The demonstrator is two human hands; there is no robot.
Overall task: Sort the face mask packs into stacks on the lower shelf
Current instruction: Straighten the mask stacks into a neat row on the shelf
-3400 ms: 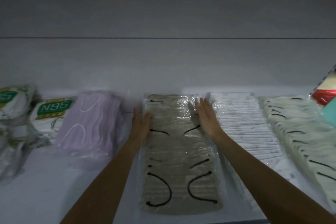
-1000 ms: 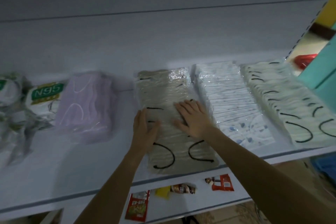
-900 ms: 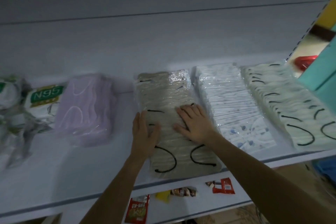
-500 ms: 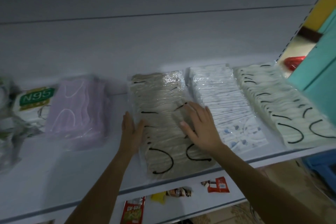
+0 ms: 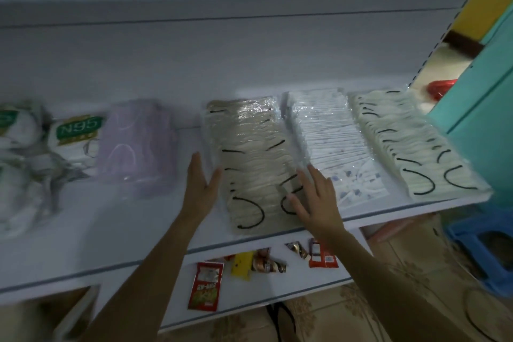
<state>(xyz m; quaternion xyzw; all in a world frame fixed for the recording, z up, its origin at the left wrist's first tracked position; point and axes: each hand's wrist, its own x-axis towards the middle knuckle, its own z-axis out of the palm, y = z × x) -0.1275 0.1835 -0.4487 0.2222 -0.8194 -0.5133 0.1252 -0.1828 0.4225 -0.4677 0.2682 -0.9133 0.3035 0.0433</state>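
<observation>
The tan mask pack (image 5: 249,153) lies dead ahead of you at 12 o'clock on the white shelf (image 5: 97,230), its long axis running from 12 to 6 with the near end swung a touch toward 5 and close to the shelf's front lip. Your left hand (image 5: 201,183) stands at its left edge, fingers straight and released, thumb against the wrapper, so the pack lies at 3 o'clock from that palm. Your right hand (image 5: 316,200) lies flat and spread over the pack's near right corner, grasping nothing, fingers pointing toward 11. Both hands bracket the pack about equally, and the right one has more contact. Any squaring move probably turns on pushing the near end back toward 6 and 12. Just beside it at 1 o'clock sits the white printed pack (image 5: 330,141), touching or nearly so, and beyond that, at 2, the cream pack (image 5: 410,141). At 10 lies the lilac pack (image 5: 138,147), well apart, and the N95 packs (image 5: 75,133) are farther out at 9. The film looks slick, so expect sliding. Below the lip, a second shelf holds snack sachets (image 5: 206,289), and a blue stool (image 5: 483,253) stands at 4.
</observation>
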